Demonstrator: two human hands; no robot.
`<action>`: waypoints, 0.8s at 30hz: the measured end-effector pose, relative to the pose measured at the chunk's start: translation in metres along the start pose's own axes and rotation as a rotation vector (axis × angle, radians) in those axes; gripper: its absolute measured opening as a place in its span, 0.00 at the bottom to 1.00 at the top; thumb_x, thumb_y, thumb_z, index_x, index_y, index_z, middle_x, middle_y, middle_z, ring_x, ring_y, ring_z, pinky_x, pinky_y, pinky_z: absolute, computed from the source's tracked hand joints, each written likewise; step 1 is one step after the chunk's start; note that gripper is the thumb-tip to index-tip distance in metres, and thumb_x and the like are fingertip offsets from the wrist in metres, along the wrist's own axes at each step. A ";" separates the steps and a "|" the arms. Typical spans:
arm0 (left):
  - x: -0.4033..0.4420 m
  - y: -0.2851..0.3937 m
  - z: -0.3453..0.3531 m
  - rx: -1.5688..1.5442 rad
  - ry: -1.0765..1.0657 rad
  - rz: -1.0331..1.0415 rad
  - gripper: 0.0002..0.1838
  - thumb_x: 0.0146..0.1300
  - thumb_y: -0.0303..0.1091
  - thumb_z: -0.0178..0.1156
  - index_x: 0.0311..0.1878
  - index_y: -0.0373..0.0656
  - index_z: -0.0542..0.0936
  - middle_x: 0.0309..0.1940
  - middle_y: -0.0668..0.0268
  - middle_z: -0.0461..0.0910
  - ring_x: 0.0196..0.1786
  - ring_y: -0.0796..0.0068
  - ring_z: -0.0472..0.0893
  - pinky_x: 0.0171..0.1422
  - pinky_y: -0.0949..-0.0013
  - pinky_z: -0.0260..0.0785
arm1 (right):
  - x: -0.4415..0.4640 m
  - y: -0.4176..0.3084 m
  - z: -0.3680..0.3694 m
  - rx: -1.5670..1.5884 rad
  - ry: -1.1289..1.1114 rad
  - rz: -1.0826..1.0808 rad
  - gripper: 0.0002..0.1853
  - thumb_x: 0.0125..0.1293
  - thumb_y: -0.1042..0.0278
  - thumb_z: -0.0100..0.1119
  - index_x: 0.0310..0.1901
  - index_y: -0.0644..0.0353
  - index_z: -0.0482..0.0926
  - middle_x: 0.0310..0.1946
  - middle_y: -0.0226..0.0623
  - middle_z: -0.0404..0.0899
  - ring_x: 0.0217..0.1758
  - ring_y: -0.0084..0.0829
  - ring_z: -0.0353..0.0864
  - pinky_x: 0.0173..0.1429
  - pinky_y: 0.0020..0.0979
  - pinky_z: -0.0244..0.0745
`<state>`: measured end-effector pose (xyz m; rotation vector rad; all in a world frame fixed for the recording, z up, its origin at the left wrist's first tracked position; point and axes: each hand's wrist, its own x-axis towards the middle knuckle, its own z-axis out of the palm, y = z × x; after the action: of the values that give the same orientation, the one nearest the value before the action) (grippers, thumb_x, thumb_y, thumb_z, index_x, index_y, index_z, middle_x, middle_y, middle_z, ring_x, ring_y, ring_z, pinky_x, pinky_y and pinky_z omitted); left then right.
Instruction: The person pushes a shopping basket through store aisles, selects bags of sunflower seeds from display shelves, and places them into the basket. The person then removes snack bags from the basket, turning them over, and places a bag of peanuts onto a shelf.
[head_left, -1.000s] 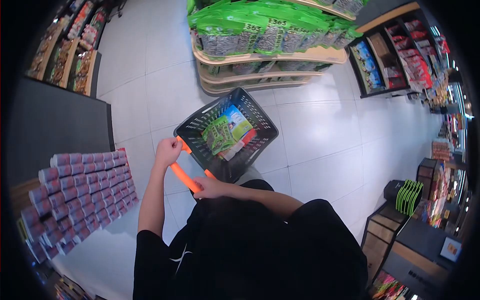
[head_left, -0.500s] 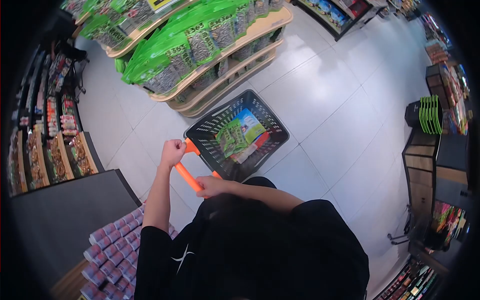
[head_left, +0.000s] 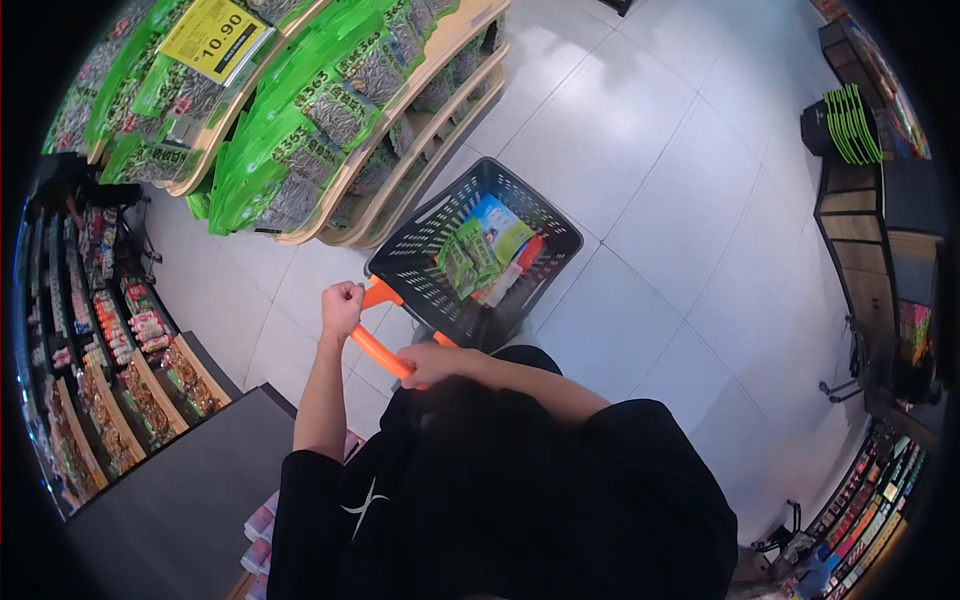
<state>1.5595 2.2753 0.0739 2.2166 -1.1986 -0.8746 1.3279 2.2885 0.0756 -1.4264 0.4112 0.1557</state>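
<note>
My left hand point(head_left: 342, 308) is closed round the upper left end of an orange handle point(head_left: 375, 350). Nearer my body, my right hand point(head_left: 428, 366) grips the same handle at its lower end. The handle belongs to a black perforated shopping basket point(head_left: 547, 222), tilted just beyond my hands. Inside it lie a green bag point(head_left: 466, 262), a blue and green package point(head_left: 505, 232) partly under that bag, and a red and white item point(head_left: 515, 272).
Tiered shelves point(head_left: 345, 200) with green bags and a yellow price sign point(head_left: 216, 40) stand ahead left. A dark counter point(head_left: 200, 480) is at lower left. Stacked green-rimmed baskets point(head_left: 850, 125) are at right. A person point(head_left: 75, 195) is at far left.
The view has turned right: the green-bag shelves have shifted left and closer, and the stacked rolls have mostly left view at lower left. Both hands keep hold of the handle.
</note>
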 end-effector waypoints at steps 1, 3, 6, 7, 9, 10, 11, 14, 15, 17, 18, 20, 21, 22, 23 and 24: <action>0.002 -0.001 0.000 0.001 -0.018 0.011 0.20 0.61 0.35 0.59 0.17 0.33 0.72 0.09 0.62 0.67 0.14 0.77 0.65 0.22 0.66 0.62 | 0.002 0.000 0.000 0.019 -0.012 0.020 0.20 0.58 0.66 0.65 0.50 0.64 0.75 0.32 0.36 0.82 0.34 0.27 0.82 0.38 0.30 0.77; 0.008 -0.003 -0.003 -0.074 -0.046 0.004 0.21 0.65 0.35 0.57 0.16 0.38 0.71 0.10 0.70 0.69 0.11 0.80 0.70 0.16 0.72 0.63 | 0.006 -0.005 -0.004 0.049 0.002 0.046 0.20 0.57 0.67 0.65 0.50 0.64 0.75 0.32 0.36 0.81 0.34 0.27 0.82 0.38 0.30 0.77; 0.016 -0.002 -0.009 -0.132 -0.080 0.008 0.21 0.66 0.35 0.57 0.16 0.39 0.70 0.10 0.70 0.68 0.11 0.80 0.70 0.16 0.72 0.62 | 0.006 -0.018 -0.009 0.081 0.013 0.059 0.19 0.57 0.70 0.66 0.49 0.64 0.76 0.32 0.34 0.80 0.33 0.26 0.81 0.38 0.29 0.76; 0.019 -0.002 -0.011 -0.132 -0.108 0.016 0.21 0.66 0.35 0.57 0.16 0.39 0.70 0.10 0.70 0.68 0.11 0.80 0.70 0.16 0.72 0.62 | 0.007 -0.019 -0.008 0.152 0.033 0.087 0.18 0.57 0.71 0.66 0.48 0.64 0.76 0.32 0.33 0.79 0.33 0.25 0.80 0.37 0.28 0.76; 0.024 0.000 -0.013 -0.157 -0.072 0.055 0.21 0.65 0.35 0.57 0.15 0.39 0.70 0.10 0.70 0.68 0.11 0.80 0.69 0.16 0.71 0.62 | 0.010 -0.016 0.002 0.249 0.146 0.103 0.15 0.56 0.71 0.64 0.45 0.64 0.78 0.29 0.33 0.79 0.34 0.26 0.79 0.37 0.29 0.74; 0.027 0.001 -0.012 -0.165 -0.095 0.065 0.21 0.65 0.35 0.57 0.15 0.39 0.70 0.10 0.70 0.68 0.11 0.80 0.69 0.16 0.71 0.62 | 0.009 -0.023 0.007 0.254 0.169 0.116 0.15 0.56 0.71 0.64 0.45 0.64 0.78 0.29 0.33 0.79 0.34 0.26 0.79 0.37 0.29 0.74; 0.028 0.001 -0.008 -0.160 -0.084 0.079 0.22 0.64 0.36 0.57 0.15 0.37 0.70 0.10 0.67 0.68 0.12 0.79 0.70 0.19 0.68 0.62 | 0.006 -0.029 0.011 0.102 0.293 0.139 0.14 0.56 0.69 0.62 0.44 0.63 0.78 0.29 0.35 0.80 0.35 0.27 0.79 0.38 0.30 0.74; 0.020 0.001 0.002 -0.117 -0.075 0.165 0.21 0.62 0.38 0.58 0.16 0.36 0.72 0.10 0.58 0.69 0.15 0.70 0.72 0.24 0.60 0.63 | 0.003 -0.017 0.043 -0.066 0.625 0.213 0.17 0.60 0.59 0.53 0.45 0.61 0.80 0.32 0.42 0.81 0.38 0.37 0.81 0.43 0.36 0.72; 0.013 0.011 -0.001 -0.072 -0.096 0.218 0.21 0.62 0.40 0.59 0.17 0.36 0.72 0.12 0.57 0.70 0.16 0.65 0.73 0.25 0.58 0.63 | 0.000 -0.024 0.055 -0.047 0.721 0.260 0.18 0.62 0.57 0.51 0.44 0.61 0.81 0.32 0.45 0.81 0.38 0.41 0.81 0.43 0.38 0.73; 0.016 0.018 -0.001 -0.026 -0.134 0.295 0.21 0.62 0.41 0.59 0.17 0.37 0.73 0.13 0.56 0.71 0.18 0.60 0.74 0.27 0.57 0.63 | 0.006 -0.032 0.068 -0.021 0.845 0.310 0.19 0.64 0.55 0.49 0.42 0.62 0.81 0.32 0.47 0.82 0.38 0.45 0.82 0.43 0.40 0.73; 0.018 0.019 -0.003 0.013 -0.188 0.348 0.20 0.61 0.42 0.59 0.18 0.38 0.74 0.14 0.56 0.73 0.20 0.57 0.75 0.28 0.56 0.64 | 0.012 -0.032 0.075 -0.076 0.985 0.365 0.19 0.65 0.54 0.48 0.41 0.62 0.82 0.31 0.50 0.81 0.37 0.48 0.81 0.42 0.43 0.73; 0.014 0.018 -0.007 0.053 -0.263 0.416 0.20 0.61 0.44 0.58 0.19 0.40 0.76 0.15 0.57 0.75 0.21 0.53 0.76 0.29 0.55 0.66 | 0.022 -0.030 0.086 -0.121 1.144 0.435 0.20 0.66 0.53 0.47 0.39 0.62 0.82 0.30 0.52 0.81 0.36 0.52 0.81 0.41 0.45 0.74; 0.011 0.017 -0.009 0.126 -0.322 0.494 0.19 0.61 0.45 0.58 0.21 0.41 0.77 0.17 0.58 0.77 0.24 0.53 0.78 0.31 0.54 0.67 | 0.027 -0.029 0.087 -0.096 1.291 0.510 0.20 0.66 0.53 0.47 0.36 0.63 0.82 0.29 0.53 0.80 0.35 0.54 0.81 0.41 0.47 0.74; 0.010 0.016 -0.012 0.205 -0.380 0.575 0.18 0.61 0.46 0.57 0.22 0.42 0.78 0.18 0.59 0.78 0.26 0.53 0.80 0.32 0.53 0.69 | 0.032 -0.028 0.090 -0.065 1.441 0.580 0.20 0.66 0.54 0.47 0.34 0.63 0.82 0.28 0.54 0.80 0.34 0.55 0.81 0.40 0.49 0.74; 0.010 0.014 -0.015 0.215 -0.395 0.594 0.18 0.61 0.46 0.57 0.22 0.42 0.78 0.18 0.59 0.78 0.26 0.53 0.80 0.32 0.53 0.69 | 0.037 -0.027 0.094 -0.112 1.447 0.602 0.20 0.66 0.53 0.48 0.30 0.60 0.83 0.27 0.50 0.81 0.33 0.52 0.81 0.40 0.49 0.74; 0.006 0.013 -0.016 0.246 -0.434 0.600 0.17 0.60 0.46 0.57 0.23 0.44 0.79 0.19 0.59 0.79 0.28 0.53 0.81 0.34 0.52 0.70 | 0.036 -0.028 0.096 -0.104 1.471 0.600 0.20 0.66 0.53 0.48 0.30 0.60 0.83 0.27 0.50 0.81 0.33 0.52 0.81 0.40 0.49 0.74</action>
<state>1.5665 2.2655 0.0916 1.6940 -2.1259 -1.0064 1.3882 2.3731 0.0966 -1.2606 2.0482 -0.4487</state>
